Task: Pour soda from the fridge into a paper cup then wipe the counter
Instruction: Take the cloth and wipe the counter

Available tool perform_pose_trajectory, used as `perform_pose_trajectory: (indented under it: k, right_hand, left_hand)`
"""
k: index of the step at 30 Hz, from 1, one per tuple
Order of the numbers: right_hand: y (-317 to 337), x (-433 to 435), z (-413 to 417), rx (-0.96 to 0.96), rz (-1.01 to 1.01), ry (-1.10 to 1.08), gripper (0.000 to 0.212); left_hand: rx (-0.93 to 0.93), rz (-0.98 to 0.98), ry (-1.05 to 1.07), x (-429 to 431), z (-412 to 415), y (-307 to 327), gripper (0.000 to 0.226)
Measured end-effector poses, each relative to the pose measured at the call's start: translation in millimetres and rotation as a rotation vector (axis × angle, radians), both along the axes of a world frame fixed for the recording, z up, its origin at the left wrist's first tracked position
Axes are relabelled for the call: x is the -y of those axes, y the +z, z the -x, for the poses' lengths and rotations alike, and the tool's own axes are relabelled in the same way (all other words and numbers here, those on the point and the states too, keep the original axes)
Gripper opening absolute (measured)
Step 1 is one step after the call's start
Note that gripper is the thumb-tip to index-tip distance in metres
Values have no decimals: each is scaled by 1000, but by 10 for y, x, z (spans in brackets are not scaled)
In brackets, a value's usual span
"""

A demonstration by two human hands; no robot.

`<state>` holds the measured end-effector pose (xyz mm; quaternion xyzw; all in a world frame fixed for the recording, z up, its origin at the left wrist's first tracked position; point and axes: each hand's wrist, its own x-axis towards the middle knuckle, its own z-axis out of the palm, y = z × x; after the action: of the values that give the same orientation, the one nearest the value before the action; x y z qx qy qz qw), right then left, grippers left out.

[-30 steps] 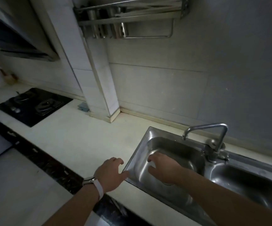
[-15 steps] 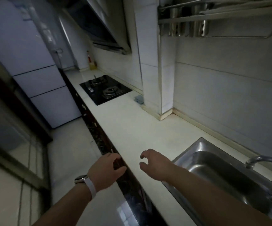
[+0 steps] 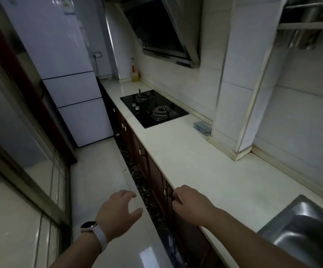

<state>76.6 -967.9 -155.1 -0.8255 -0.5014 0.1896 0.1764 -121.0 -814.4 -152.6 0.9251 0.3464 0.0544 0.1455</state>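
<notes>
A tall white fridge (image 3: 65, 74) stands at the far end of the narrow kitchen, its doors closed. A cream counter (image 3: 195, 161) runs along the right wall toward it. My left hand (image 3: 118, 211), with a watch on the wrist, hangs over the floor with fingers loosely curled and holds nothing. My right hand (image 3: 191, 204) hovers at the counter's front edge, fingers loosely curled, empty. No soda or paper cup is in view.
A black gas hob (image 3: 153, 108) is set in the counter, a range hood (image 3: 162, 29) above it. A grey-blue folded cloth (image 3: 202, 127) lies by a tiled pillar (image 3: 240, 84). A steel sink (image 3: 301, 229) is at lower right. A glass sliding door (image 3: 21, 171) lines the left.
The view has swung left from the sink toward the fridge. Both hands left the sink area and now hang over the counter edge and floor.
</notes>
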Motion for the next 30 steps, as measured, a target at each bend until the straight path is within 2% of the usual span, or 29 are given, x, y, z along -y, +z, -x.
perform_pose_trajectory:
  k: [4, 10, 18, 23, 27, 30]
  right_hand:
    - [10, -511, 158, 11, 33, 5, 39]
    - [121, -1129, 182, 92, 40, 19, 28]
    - [57, -1712, -45, 111, 50, 9, 43]
    - [-270, -2153, -341, 63, 87, 36, 43]
    - [-503, -2653, -675, 14, 95, 66, 42]
    - [-585, -3008, -1035, -10, 117, 70, 42]
  left_hand:
    - [-35, 16, -4, -625, 208, -52, 55]
    - [10, -9, 12, -1288, 314, 23, 56]
    - [-5, 2, -30, -1853, 65, -75, 51]
    - [-50, 55, -18, -2200, -235, -252, 67]
    - [-61, 53, 2, -2659, -588, -403, 45]
    - [-80, 57, -24, -3027, -1006, -449, 42]
